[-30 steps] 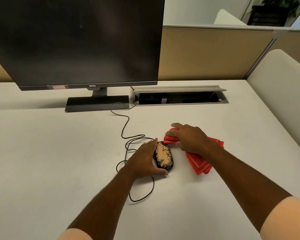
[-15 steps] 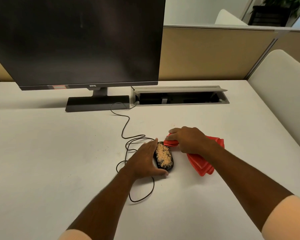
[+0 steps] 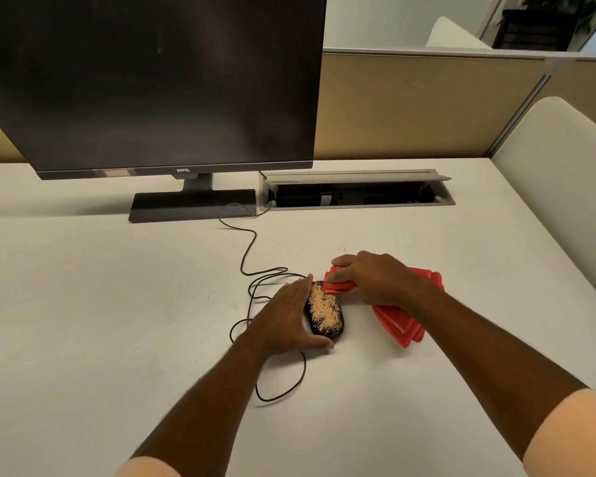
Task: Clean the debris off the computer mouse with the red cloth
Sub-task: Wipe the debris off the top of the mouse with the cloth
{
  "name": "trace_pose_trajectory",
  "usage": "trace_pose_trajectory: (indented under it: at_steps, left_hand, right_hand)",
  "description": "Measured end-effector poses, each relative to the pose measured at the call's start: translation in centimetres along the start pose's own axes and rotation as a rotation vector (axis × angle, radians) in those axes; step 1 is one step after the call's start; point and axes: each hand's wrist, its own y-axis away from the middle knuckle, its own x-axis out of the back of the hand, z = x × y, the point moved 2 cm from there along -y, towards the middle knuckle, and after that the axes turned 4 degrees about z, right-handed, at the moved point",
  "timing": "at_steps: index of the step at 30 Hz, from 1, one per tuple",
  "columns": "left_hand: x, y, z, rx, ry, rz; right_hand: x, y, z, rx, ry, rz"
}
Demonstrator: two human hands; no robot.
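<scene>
A black computer mouse (image 3: pixel 326 316) lies on the white desk, its top covered with tan crumb-like debris. My left hand (image 3: pixel 286 318) cups the mouse's left side, thumb at its near end, fingers along its edge. Just right of the mouse lies a folded red cloth (image 3: pixel 401 321). My right hand (image 3: pixel 372 278) rests on the cloth's far left corner, with its fingers closed around the bunched fabric. That bunched corner sits close to the mouse's far end.
The mouse's black cable (image 3: pixel 255 297) loops on the desk left of and below the mouse. A dark monitor (image 3: pixel 152 80) on a flat stand (image 3: pixel 190 206) stands at the back left. An open cable tray (image 3: pixel 355 194) is sunk in the desk behind. A pale chair (image 3: pixel 572 180) is at right.
My right hand has drawn the cloth's corner slightly toward the mouse and gripped it tighter. My left hand and the mouse have stayed in place.
</scene>
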Motion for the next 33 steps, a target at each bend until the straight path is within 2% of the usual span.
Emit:
trace_pose_trajectory:
  at_steps: [11, 22, 29, 33]
  left_hand:
    - [-0.1, 0.0, -0.1, -0.002, -0.013, 0.007]
    - [0.0, 0.0, 0.0, -0.004, -0.012, 0.007]
    - [0.1, 0.0, 0.1, -0.009, -0.012, 0.001]
    - [0.2, 0.0, 0.2, -0.008, -0.011, -0.001]
  right_hand:
    - [1.0, -0.7, 0.4, -0.066, 0.026, 0.061]
    - [0.8, -0.2, 0.3, -0.01, 0.041, -0.07]
    - [0.9, -0.7, 0.2, -0.076, 0.009, 0.029]
    - [0.2, -0.7, -1.0, -0.051, -0.041, 0.005]
